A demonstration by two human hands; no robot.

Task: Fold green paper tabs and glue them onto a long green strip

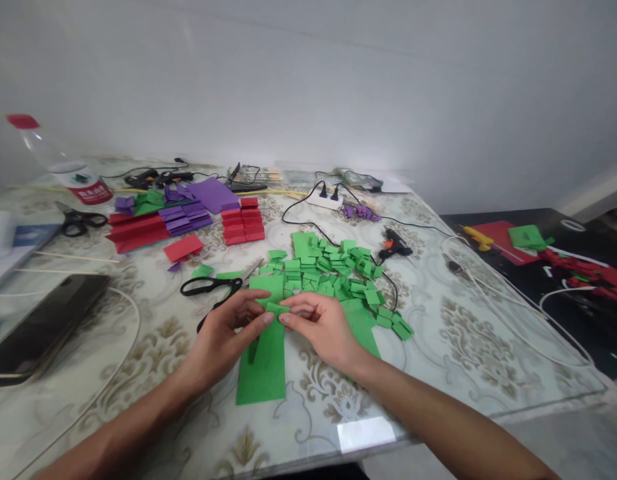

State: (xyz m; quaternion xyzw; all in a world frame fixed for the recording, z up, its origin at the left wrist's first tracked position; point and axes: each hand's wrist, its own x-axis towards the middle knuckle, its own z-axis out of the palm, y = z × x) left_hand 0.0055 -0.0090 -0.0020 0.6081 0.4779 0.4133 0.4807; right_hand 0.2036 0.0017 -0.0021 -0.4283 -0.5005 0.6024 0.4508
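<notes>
Pinching the small green piece [277, 309] with fingertips closed on it, left hand [227, 337] and right hand [324, 328] may crease it crooked (thin paper slips easily).

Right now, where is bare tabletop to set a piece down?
Free: patterned tabletop between the black phone and the left hand; between the right hand and the rightmost white cable. Crowded: behind the folded green paper piece both pinch, black-handled scissors and piled green pieces.
</notes>
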